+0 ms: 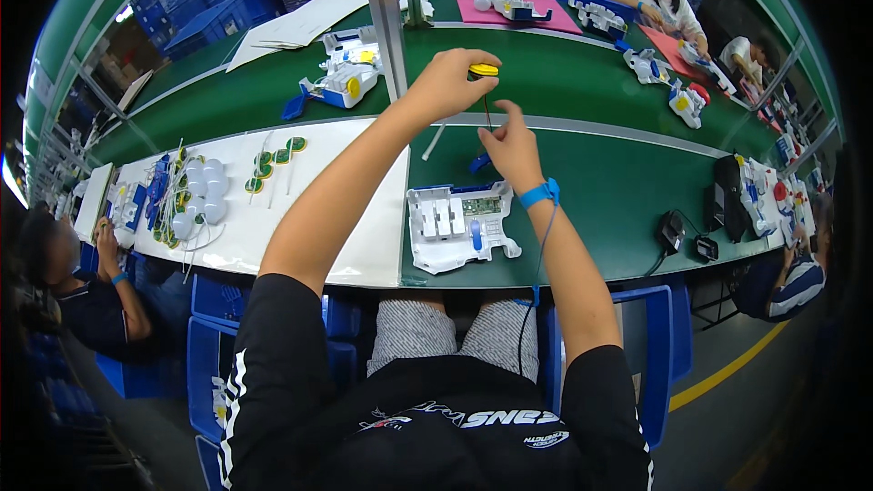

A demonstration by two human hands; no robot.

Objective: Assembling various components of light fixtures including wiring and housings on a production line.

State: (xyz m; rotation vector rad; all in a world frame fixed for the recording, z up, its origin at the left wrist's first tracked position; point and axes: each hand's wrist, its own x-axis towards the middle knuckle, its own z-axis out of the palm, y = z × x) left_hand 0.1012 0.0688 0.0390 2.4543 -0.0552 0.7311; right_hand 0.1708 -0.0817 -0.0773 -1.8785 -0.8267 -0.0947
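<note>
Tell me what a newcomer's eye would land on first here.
Probably the bright yellow disc in the left hand, at the upper centre of the view. Next, the open white casing on the green tabletop, lower in the picture than the right hand. Off to the left, white rounded domes cluster on a white surface.

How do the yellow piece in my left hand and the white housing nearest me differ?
The yellow piece is small and rounded; the white housing is larger, irregular in outline. The yellow piece is held in the left hand; the white housing lies on the green bench.
</note>
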